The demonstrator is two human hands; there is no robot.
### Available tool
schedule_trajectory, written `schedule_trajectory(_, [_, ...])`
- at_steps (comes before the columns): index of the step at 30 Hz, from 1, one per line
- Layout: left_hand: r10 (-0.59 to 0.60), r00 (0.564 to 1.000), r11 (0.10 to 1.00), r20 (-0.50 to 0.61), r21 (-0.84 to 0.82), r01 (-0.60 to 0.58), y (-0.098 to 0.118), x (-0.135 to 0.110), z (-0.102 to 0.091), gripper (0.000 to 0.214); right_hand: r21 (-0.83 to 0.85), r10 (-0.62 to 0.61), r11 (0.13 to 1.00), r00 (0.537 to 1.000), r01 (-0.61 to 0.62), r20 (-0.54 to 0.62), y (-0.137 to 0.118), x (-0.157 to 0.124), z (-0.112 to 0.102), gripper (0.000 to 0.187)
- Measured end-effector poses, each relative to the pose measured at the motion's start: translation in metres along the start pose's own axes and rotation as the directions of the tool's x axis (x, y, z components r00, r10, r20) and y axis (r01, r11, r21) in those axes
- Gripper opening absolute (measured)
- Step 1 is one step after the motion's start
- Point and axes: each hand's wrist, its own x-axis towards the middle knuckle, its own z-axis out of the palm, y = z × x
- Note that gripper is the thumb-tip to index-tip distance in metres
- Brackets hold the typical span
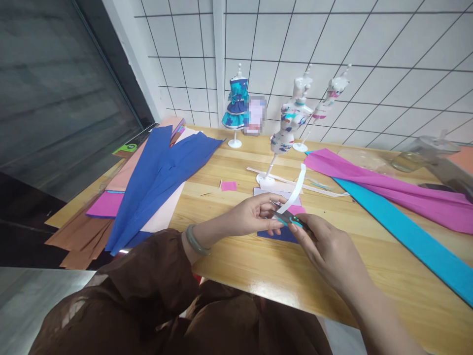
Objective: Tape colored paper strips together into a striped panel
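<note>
My left hand (251,215) pinches the lower end of a white paper strip (295,191) that curls upward above the wooden table (369,276). My right hand (328,249) is closed on small scissors with teal handles (286,217), whose blades meet the strip beside my left fingers. Under both hands lie a dark blue sheet (281,234) and small pieces of pink and pale lilac paper. A jade-green bangle (195,241) sits on my left wrist.
Three small dress-form mannequins (286,128) stand at the back, one in a blue dress (235,106). Blue (162,172), pink and brown sheets pile at the left. Magenta (388,185) and turquoise (414,236) strips run to the right. A clear tape dispenser (432,153) stands far right.
</note>
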Motion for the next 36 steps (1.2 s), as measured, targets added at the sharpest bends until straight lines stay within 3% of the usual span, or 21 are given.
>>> schedule_trajectory(10, [-0.024, 1.0, 1.0, -0.001, 0.008, 0.024, -0.0036, -0.0006, -0.0004, 0.047, 0.052, -0.003, 0.999, 1.0, 0.002, 0.008, -0.0004, 0.0001, -0.0005, 0.037])
schedule_trajectory(29, [-0.036, 0.999, 0.999, -0.002, 0.018, 0.036, -0.0062, -0.001, 0.0002, 0.05, -0.049, -0.114, 0.993, 0.976, 0.107, -0.184, 0.0039, -0.0036, 0.0077, 0.035])
schedule_trajectory(36, [-0.037, 0.999, 0.999, -0.008, 0.009, 0.037, -0.0084, -0.0012, 0.0006, 0.051, -0.027, -0.09, 0.996, 0.981, 0.087, -0.174, 0.0022, -0.0043, 0.0078, 0.032])
